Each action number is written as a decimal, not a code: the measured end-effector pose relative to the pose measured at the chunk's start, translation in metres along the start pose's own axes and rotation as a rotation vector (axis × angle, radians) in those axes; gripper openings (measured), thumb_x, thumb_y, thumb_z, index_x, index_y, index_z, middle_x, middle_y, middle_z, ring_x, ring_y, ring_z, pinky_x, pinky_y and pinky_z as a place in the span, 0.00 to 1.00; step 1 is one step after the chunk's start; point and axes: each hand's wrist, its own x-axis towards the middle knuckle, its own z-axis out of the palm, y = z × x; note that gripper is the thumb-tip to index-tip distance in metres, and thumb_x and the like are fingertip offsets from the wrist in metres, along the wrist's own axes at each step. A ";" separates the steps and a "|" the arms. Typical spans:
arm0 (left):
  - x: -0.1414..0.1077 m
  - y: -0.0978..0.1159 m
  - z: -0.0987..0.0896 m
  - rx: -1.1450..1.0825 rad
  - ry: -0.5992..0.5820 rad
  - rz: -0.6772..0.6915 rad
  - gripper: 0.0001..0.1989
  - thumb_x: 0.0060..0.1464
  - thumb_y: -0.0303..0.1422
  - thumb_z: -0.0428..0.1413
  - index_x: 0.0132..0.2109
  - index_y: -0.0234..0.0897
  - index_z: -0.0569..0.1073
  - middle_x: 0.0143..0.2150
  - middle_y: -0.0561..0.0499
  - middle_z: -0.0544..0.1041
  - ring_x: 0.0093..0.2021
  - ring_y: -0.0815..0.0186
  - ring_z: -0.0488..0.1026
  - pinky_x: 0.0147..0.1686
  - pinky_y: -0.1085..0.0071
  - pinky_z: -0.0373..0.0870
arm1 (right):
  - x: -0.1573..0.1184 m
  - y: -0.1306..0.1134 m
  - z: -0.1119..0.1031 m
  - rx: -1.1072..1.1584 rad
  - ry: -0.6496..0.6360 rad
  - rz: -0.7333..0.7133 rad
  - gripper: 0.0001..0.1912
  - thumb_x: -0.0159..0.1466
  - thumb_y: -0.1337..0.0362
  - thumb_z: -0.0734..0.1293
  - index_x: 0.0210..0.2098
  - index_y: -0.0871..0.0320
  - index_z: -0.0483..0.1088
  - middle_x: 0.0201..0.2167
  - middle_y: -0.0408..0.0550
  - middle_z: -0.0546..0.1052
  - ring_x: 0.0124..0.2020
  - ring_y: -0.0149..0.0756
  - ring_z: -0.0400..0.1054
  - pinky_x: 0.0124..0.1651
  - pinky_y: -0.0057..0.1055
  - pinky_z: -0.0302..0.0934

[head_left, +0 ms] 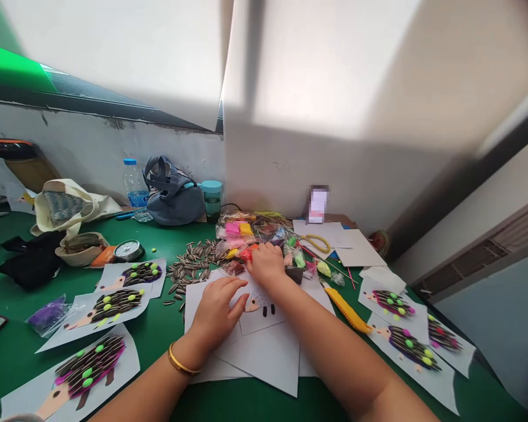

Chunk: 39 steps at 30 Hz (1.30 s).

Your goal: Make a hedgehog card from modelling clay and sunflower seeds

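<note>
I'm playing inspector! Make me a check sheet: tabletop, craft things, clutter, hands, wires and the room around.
Surface: smooth green tabletop, partly covered by white paper sheets.
Job's things: black-and-white hedgehog drawing; dark striped oval seeds, loose; small red plastic packet.
Clutter: yellow-handled metal scissors; clear plastic blue-capped bottle.
Grippers: left hand open over the sheets; right hand at the packet, grip unclear.
Cables: thin black line beside turquoise-lidded cup, perhaps a cable.
Surroundings: pale painted wall behind.
</note>
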 end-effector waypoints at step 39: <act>-0.001 0.023 0.000 -0.730 -0.139 -0.297 0.09 0.58 0.39 0.58 0.34 0.37 0.73 0.31 0.52 0.75 0.34 0.65 0.72 0.36 0.70 0.70 | -0.124 0.021 -0.024 0.504 0.177 -0.236 0.15 0.67 0.63 0.65 0.53 0.52 0.70 0.48 0.52 0.73 0.49 0.45 0.66 0.50 0.43 0.62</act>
